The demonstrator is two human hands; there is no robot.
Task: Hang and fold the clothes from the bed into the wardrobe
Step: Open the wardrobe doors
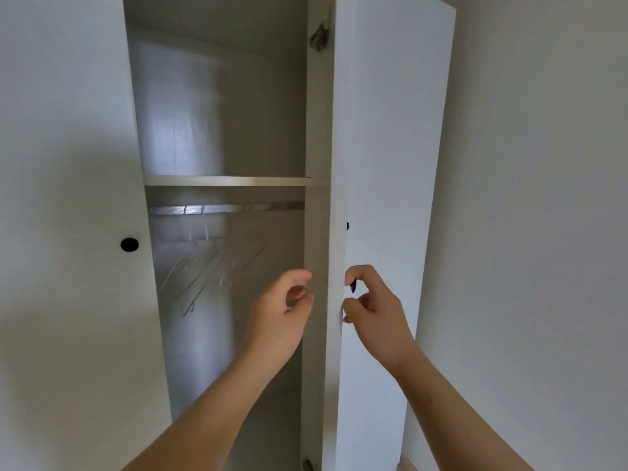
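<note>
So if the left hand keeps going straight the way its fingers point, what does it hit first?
Probably the open door's edge: the left hand points up and right, its fingertips already near it. Depth is unclear, so it might pass inside.

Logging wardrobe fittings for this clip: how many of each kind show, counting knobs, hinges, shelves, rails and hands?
Black door knobs: 2, one on the left door, one by the right hand
Hinges: 2, top and bottom
Shelves: 1
Hanging rails: 1
Hands: 2, left hand, right hand
Hangers: several, too blurred to count
Total counted: 8
</note>
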